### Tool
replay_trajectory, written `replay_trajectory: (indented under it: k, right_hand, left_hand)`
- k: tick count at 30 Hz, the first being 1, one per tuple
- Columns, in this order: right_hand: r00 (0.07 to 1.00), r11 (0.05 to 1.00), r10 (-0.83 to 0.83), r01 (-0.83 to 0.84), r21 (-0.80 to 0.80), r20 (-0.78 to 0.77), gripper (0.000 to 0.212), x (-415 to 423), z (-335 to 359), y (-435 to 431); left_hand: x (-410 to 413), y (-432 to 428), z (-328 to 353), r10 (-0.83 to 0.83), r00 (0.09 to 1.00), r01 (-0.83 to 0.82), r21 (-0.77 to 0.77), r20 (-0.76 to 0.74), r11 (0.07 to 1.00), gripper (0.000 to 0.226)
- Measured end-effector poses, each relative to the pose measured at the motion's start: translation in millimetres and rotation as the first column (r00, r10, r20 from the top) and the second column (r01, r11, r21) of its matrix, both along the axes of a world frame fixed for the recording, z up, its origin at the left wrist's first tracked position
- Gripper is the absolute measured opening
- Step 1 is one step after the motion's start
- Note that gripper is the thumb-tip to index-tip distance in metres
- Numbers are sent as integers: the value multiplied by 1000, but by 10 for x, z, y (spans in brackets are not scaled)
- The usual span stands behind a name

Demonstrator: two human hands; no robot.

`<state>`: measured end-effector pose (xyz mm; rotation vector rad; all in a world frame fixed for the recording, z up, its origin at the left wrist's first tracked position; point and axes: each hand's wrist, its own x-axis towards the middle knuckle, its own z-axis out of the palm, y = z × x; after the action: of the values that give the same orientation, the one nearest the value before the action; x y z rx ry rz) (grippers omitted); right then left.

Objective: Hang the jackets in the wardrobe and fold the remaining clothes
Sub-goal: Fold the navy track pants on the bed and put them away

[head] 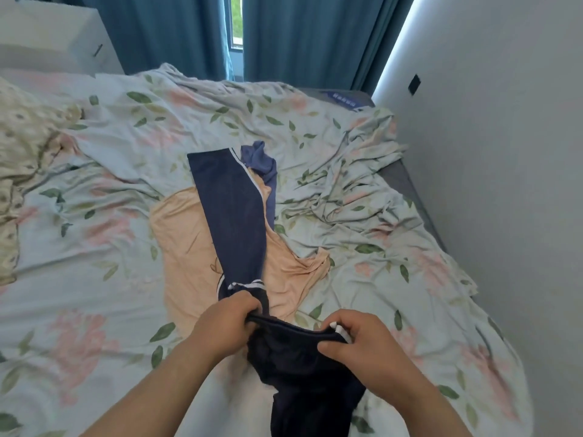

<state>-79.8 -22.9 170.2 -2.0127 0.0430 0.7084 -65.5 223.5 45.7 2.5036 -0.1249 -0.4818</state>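
Note:
Dark navy trousers with white side stripes [232, 212] lie stretched over the bed; one leg runs away from me, the other hangs down near my body. My left hand [225, 323] grips the waistband at its left end. My right hand [359, 339] pinches the waistband at its right end, by the white stripe. Under the trousers lies a peach garment [183, 234], spread flat. A crumpled blue-purple garment [262, 165] sits just beyond the far trouser leg.
A rumpled floral sheet [347, 190] covers the bed. A cream patterned quilt [28, 146] is bunched at the left. White wall [504, 152] runs along the right side. Teal curtains [303, 33] hang behind the bed, and a white cabinet [50, 36] stands at the back left.

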Motion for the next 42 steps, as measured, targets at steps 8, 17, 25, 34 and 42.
replay_trajectory:
  k: [8, 17, 25, 34, 42]
  right_hand:
    - [968, 975, -205, 189, 118, 145, 26, -62, 1312, -237]
    - [847, 904, -396, 293, 312, 353, 22, -150, 2555, -445]
    - [605, 869, -495, 334, 365, 624, 12, -105, 3772, -780]
    - [441, 898, -425, 319, 304, 790, 10, 104, 4964, -1463]
    - [359, 899, -424, 277, 338, 832, 19, 56, 5688, -2168]
  left_hand:
    - [187, -68, 665, 109, 994, -106, -227, 4, 968, 15]
    - [486, -286, 2256, 630, 776, -430, -727, 5, 536, 13]
    - [819, -232, 4314, 565, 690, -98, -714, 453, 693, 19]
    - [506, -573, 6347, 333, 647, 137, -534, 686, 834, 22]
    - [158, -1100, 7139, 247, 731, 205, -550, 636, 809, 41]
